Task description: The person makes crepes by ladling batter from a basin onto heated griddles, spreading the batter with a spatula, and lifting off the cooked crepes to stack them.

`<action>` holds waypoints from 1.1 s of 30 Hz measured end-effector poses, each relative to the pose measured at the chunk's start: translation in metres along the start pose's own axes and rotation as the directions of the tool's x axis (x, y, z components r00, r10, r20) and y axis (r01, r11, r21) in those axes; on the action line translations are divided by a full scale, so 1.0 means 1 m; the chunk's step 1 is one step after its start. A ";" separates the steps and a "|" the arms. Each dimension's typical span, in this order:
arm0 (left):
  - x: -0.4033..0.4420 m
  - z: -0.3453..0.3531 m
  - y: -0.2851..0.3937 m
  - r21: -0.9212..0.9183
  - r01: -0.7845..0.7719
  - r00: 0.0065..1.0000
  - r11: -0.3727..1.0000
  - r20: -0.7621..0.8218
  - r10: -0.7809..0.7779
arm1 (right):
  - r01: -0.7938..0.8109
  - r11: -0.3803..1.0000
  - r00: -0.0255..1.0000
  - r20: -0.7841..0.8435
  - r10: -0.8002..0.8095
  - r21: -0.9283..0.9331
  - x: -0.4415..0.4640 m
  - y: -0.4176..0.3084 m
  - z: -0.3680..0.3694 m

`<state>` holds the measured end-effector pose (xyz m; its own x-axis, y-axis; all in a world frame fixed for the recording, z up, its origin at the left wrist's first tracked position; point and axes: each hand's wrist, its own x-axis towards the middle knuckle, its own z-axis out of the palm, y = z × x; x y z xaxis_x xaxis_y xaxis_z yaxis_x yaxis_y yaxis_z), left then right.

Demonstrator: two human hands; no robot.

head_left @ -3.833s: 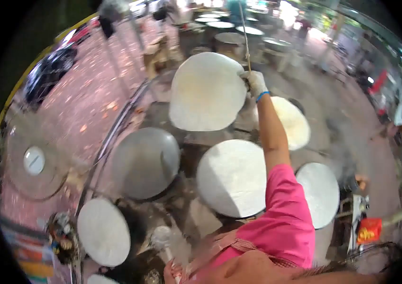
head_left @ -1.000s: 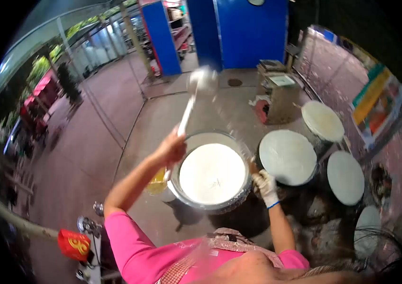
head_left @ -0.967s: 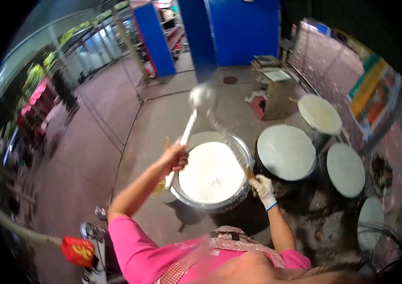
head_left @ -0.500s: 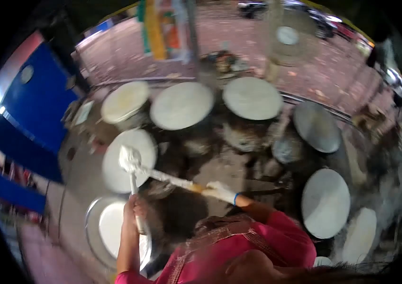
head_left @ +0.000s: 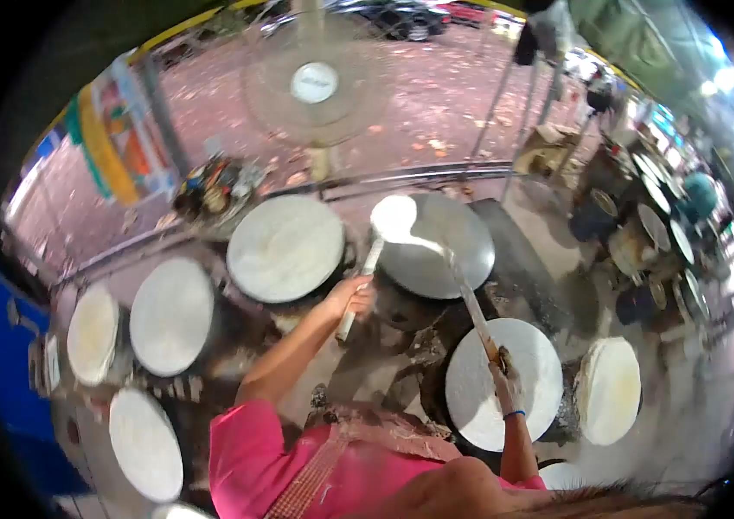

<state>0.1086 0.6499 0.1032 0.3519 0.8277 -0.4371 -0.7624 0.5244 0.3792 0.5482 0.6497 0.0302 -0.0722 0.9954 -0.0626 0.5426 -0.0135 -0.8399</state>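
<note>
My left hand point(head_left: 354, 298) is closed round the pale handle of a ladle point(head_left: 373, 257). White batter point(head_left: 394, 218) fills the ladle's bowl, above the left side of a dark round griddle point(head_left: 462, 233). In my right hand point(head_left: 507, 381), which wears a glove with a blue band at the wrist, is a long flat wooden spatula point(head_left: 472, 301). Its far end is coated white and lies over the same griddle. A white streak stretches between the ladle bowl and that end. Under my right hand is another griddle covered by a white round sheet point(head_left: 471, 389).
More white-covered griddles point(head_left: 285, 251) curve away to the left. A stack of pale round sheets point(head_left: 609, 389) sits at right. Behind the griddles stands a fan point(head_left: 315, 82) on a post, beside a heap of mixed items point(head_left: 215, 186). Pots point(head_left: 639, 242) crowd the far right.
My view has swung right. Both hands, with ladle and spatula, have moved from the left griddle beside the batter basin to the dark griddle. The spatula now points away from me.
</note>
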 end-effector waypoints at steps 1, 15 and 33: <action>0.037 0.007 0.015 0.166 -0.047 0.997 0.985 -0.052 0.057 | 0.010 1.000 0.999 -0.054 -0.009 0.013 0.005 -0.017 -0.001; 0.261 -0.027 0.074 0.845 0.152 0.760 -0.512 0.231 0.608 | -0.187 0.888 0.927 -0.224 0.301 0.419 0.090 -0.072 0.098; 0.107 -0.132 0.129 0.971 -0.041 0.896 0.237 -0.069 0.439 | -0.226 0.965 0.940 -0.287 0.182 -0.130 0.202 -0.092 0.141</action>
<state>-0.0239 0.7797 -0.0026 -0.0569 0.9578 -0.2816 0.3317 0.2842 0.8996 0.3658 0.8388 0.0194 0.2710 0.9609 -0.0567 0.6491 -0.2259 -0.7264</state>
